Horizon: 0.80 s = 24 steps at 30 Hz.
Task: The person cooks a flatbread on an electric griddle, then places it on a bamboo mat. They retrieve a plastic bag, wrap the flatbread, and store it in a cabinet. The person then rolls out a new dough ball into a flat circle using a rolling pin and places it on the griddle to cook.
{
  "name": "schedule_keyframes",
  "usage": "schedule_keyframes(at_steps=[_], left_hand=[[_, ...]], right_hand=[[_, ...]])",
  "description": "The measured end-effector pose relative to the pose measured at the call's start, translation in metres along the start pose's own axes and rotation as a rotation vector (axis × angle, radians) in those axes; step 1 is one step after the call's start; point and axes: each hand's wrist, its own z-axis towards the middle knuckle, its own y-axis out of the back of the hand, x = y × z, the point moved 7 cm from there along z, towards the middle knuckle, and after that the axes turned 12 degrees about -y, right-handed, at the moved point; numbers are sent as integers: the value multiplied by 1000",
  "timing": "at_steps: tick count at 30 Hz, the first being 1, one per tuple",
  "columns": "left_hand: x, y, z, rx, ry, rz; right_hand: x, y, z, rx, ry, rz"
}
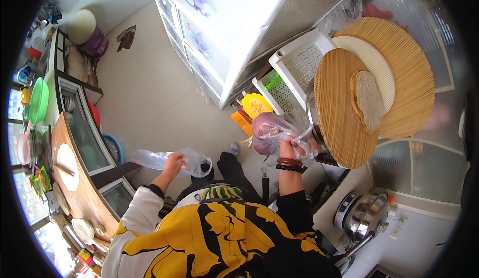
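My left hand (174, 164) grips a clear plastic bag (151, 159), which spreads out on both sides of the fist and looks flat. On the right, my right hand (291, 149) is closed on the gathered plastic of another clear bag (267, 132). Reddish-purple round produce, perhaps onions, shows through that bag. Just beyond this hand, a round flatbread (368, 100) lies on a round slatted straw tray (336, 120). The tray rests over a metal pot whose side (311, 105) shows at its left edge.
A white plastic basket rack (280, 59) stands beside a tall drawer cabinet (224, 27). A yellow squash (256, 105) sits low beside it. To the left, rolled dough (68, 167) and a rolling pin (63, 169) lie on a wooden board (86, 199). A steel pot (366, 212) stands at lower right.
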Motion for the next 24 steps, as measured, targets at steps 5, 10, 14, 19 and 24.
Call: schedule_keyframes(at_steps=[5, 10, 14, 19, 24], left_hand=[[-91, -141, 51, 294, 400, -495], [-164, -237, 83, 481, 716, -1151], [-177, -262, 108, 387, 693, -1375], [-171, -279, 146, 210, 622, -1358], [-198, -292, 163, 357, 489, -1441]], right_hand=[[-55, -75, -44, -73, -94, -15], [-46, -76, -53, -37, -108, -182], [-46, -96, -64, 387, -443, -265], [-29, -110, -70, 143, -223, -704], [-13, -91, -59, 42, 94, -1355]])
